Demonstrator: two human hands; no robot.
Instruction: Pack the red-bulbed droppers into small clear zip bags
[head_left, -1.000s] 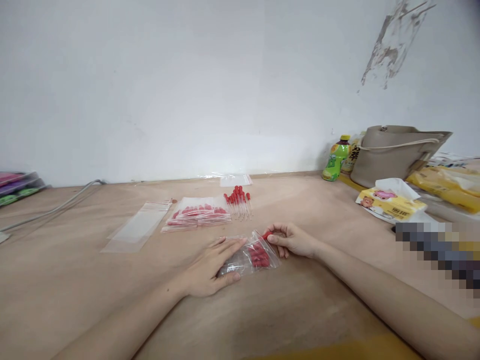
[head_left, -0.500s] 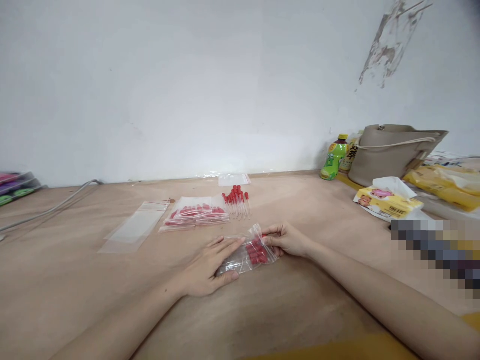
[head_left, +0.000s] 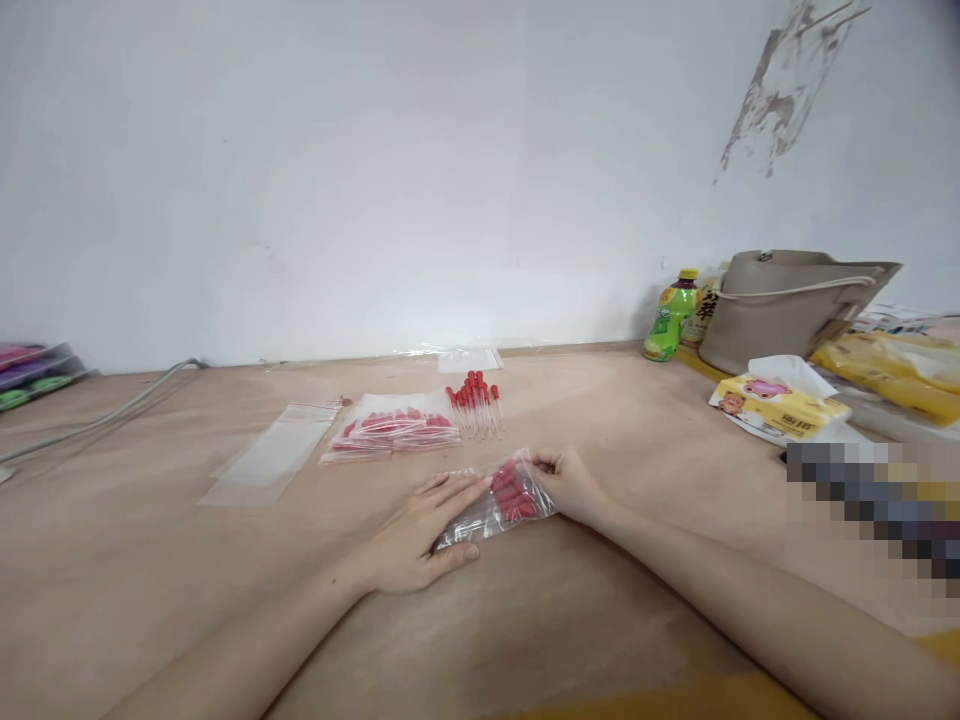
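Observation:
A clear zip-lock bag (head_left: pixel 469 525) lies on the table in front of me, with several red rubber-topped pieces (head_left: pixel 513 492) bunched at its right end. My left hand (head_left: pixel 424 535) rests flat on the bag's left part, fingers stretched out and thumb apart. At the bag's right edge, my right hand (head_left: pixel 566 485) pinches the plastic between thumb and fingers; the fingertips are partly hidden. Just beyond sits a small heap of droppers (head_left: pixel 474 395) with red bulbs and thin clear stems. Left of that heap is a stack of filled bags (head_left: pixel 394 430) with red showing through.
Flat clear bags (head_left: pixel 274 455) lie at left, and another pale bag (head_left: pixel 469 360) is by the wall. A grey cable (head_left: pixel 142 385) runs at far left. To the right are a green bottle (head_left: pixel 670 318), a beige handbag (head_left: pixel 780 315) and a tissue pack (head_left: pixel 780 405).
My right hand has shifted slightly along the bag's right edge. The bag's upper corner, bunched up before, now lies flatter over the red tops. My left hand stays in place.

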